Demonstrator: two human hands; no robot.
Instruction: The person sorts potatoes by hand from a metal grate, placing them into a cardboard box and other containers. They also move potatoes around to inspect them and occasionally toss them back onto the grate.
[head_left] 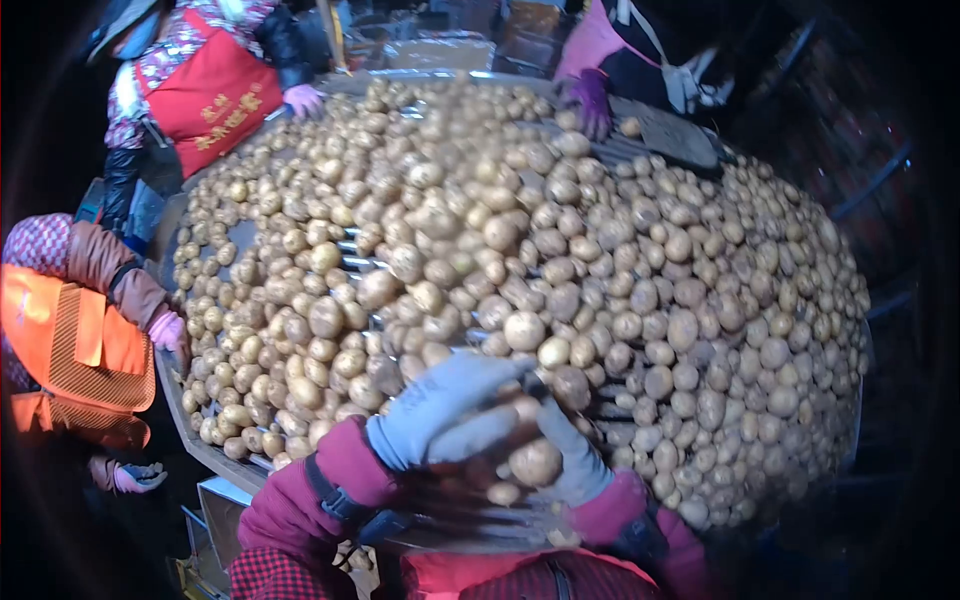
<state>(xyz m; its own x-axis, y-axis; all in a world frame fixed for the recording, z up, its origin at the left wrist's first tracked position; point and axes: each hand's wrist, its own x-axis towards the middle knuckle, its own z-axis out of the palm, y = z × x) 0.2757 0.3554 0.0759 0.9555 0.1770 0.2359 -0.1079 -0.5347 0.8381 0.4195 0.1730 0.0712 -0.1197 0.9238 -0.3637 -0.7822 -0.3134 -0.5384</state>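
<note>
Both my hands wear grey-blue gloves and are cupped toward each other at the near side of a large table heaped with potatoes (pixel 525 330). My left hand (pixel 445 410) reaches in from the left, its fingers bent over several potatoes. My right hand (pixel 575 455) curves around the right side of the same bunch. A larger potato (pixel 535 463) shows between the hands, with a smaller potato (pixel 503 493) just below it. Some of the held potatoes are hidden behind the fingers. Below my hands a bare slatted part of the table (pixel 470 520) shows.
A co-worker in an orange vest (pixel 100 350) stands at the left, a pink-gloved hand (pixel 168 332) at the table edge. Another person with a red apron (pixel 215 95) is at the far left. A purple-gloved hand (pixel 592 105) rests at the far side, near a dark flat plate (pixel 680 137).
</note>
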